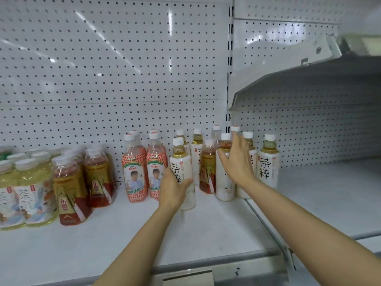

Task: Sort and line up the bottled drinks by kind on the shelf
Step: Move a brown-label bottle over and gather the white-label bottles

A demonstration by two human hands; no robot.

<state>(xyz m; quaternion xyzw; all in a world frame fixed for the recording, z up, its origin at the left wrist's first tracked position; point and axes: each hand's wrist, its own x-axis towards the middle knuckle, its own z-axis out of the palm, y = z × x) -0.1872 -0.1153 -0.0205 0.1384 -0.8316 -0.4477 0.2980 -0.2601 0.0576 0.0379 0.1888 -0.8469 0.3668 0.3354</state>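
Bottled drinks stand on a white shelf (216, 230). My left hand (175, 187) grips a white-labelled tea bottle (182, 162) with pale yellow liquid, standing in front of the others. My right hand (237, 162) is flat with straight fingers against a second white-labelled bottle (225, 182) holding amber tea. Behind stand more white-labelled bottles (268, 162) and a red-and-gold tea bottle (207, 172), mixed together. Two rows of red-patterned bottles (135, 170) stand to the left.
At far left stand shrink-wrapped packs of red-and-gold tea (82, 182) and pale green tea (24, 193). A pegboard back wall (123, 69) rises behind. A second shelf bay (329, 193) lies to the right, under an upper shelf (319, 79). A metal rail (216, 263) edges the front.
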